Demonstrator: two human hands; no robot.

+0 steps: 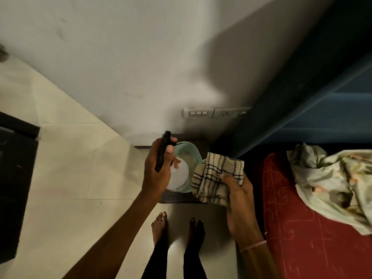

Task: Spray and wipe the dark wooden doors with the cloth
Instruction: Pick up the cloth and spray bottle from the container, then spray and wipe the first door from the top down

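My left hand (159,168) grips a spray bottle (178,174) with a white body and a black trigger head, held in front of me above the floor. My right hand (237,192) holds a cream checked cloth (216,176) with dark lines, bunched up just right of the bottle. A dark wooden surface (14,178) shows at the left edge of the view. Both hands are near the middle, in front of a white wall.
A pale green bin (191,154) stands on the floor under the bottle, on a dark mat. A switch and socket plate (215,113) is on the wall. To the right are a red mattress (302,228), a crumpled sheet (332,178) and a blue panel (322,109). My bare feet stand on pale tiles.
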